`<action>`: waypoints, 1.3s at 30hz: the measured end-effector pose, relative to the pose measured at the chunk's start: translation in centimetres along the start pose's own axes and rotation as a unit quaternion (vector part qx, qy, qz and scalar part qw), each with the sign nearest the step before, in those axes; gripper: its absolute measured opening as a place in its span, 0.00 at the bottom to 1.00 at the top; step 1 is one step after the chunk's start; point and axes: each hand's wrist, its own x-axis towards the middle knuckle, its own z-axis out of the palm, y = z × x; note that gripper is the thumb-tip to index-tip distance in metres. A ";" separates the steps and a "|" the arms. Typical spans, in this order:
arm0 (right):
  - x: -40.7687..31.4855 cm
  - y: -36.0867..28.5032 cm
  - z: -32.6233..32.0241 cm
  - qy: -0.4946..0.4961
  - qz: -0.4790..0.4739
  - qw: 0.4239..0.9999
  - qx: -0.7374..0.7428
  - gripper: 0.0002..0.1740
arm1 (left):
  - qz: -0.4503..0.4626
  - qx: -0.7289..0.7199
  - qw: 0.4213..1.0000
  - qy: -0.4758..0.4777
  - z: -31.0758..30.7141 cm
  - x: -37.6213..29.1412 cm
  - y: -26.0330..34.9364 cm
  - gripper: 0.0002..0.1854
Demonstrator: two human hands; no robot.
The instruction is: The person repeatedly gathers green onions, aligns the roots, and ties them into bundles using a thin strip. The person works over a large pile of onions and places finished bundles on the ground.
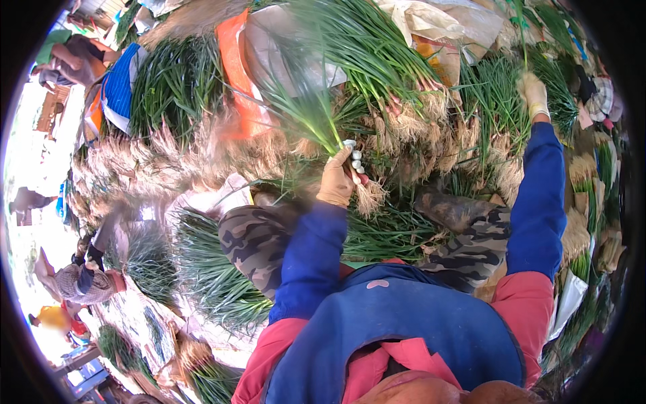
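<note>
In a cream glove, my left hand (337,181) grips a small bunch of spring onions (330,132) in front of my lap. Its green leaves fan up and away, while the pinkish bulbs and pale roots (371,196) stick out below the fingers. White-covered fingertips wrap round the stems. My right arm reaches far out to the right. The gloved right hand (533,96) is blurred and closed on a thin green stalk (523,38) that rises from it. Beneath that hand lies a row of spring onions (497,96), roots towards me.
A large heap of spring onions (383,60) lies ahead beside an orange-and-white sack (234,65). More bundles (174,81) are at the left, near a blue sack (118,86). Loose green leaves (388,235) lie between my legs. Other people (86,283) work at the left.
</note>
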 end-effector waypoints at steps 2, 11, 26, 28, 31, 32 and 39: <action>-1.4 0.8 2.2 -0.087 0.027 0.939 -0.331 0.24 | 0.003 0.009 1.000 -0.004 -0.7 -0.5 0.5 0.11; -15.5 -16.1 15.5 -0.278 -0.123 0.929 0.212 0.23 | -0.014 0.030 0.999 -0.011 0.6 -1.3 0.5 0.12; -29.4 -30.0 10.6 0.097 -0.392 0.910 0.099 0.06 | 0.105 0.185 0.977 -0.011 4.4 -5.4 -0.3 0.08; -31.2 -30.3 11.4 0.050 -0.405 0.911 0.063 0.08 | 0.152 0.235 0.960 0.024 4.8 -6.0 -0.3 0.05; -32.4 -29.9 12.2 0.029 -0.414 0.909 0.040 0.09 | 0.172 0.194 0.964 0.061 4.4 -7.0 -0.2 0.04; -32.1 -28.8 13.2 -0.051 -0.392 0.919 0.004 0.07 | 0.193 0.124 0.971 0.062 4.7 -7.0 -0.2 0.03; -34.5 -19.4 17.3 -0.606 -0.328 0.686 -0.234 0.17 | 0.133 0.152 0.979 -0.027 3.6 -8.3 2.8 0.08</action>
